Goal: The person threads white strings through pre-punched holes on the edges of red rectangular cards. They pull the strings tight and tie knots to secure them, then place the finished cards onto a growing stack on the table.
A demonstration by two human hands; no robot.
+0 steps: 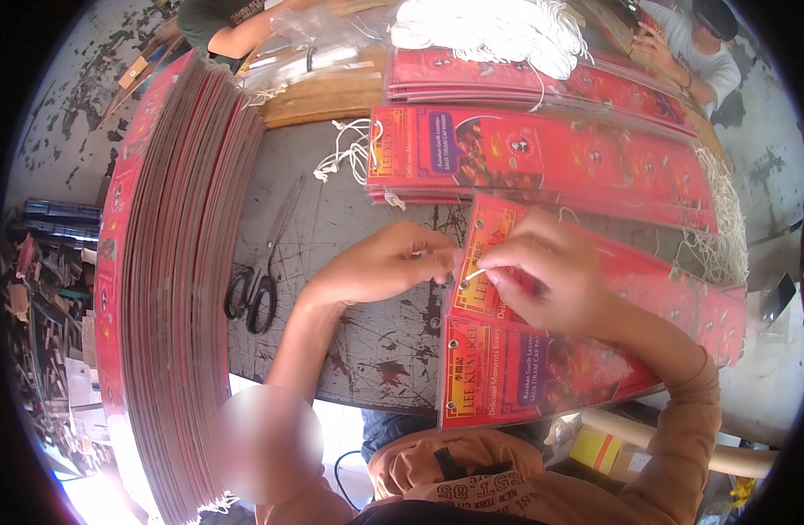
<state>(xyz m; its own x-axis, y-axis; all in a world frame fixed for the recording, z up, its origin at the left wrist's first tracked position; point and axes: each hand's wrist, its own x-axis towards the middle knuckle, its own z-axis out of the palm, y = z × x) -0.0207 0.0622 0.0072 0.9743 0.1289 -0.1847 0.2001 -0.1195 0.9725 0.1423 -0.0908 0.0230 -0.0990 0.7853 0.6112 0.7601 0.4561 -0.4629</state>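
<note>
red laminated banner [586, 341] lies on the tabletop [349, 289] before the person. right hand [551, 271] pinches a white string [474, 275] at its corner eyelet [465, 283]; left hand [380, 262] closes beside it. feeding the string straight should thread best.
</note>
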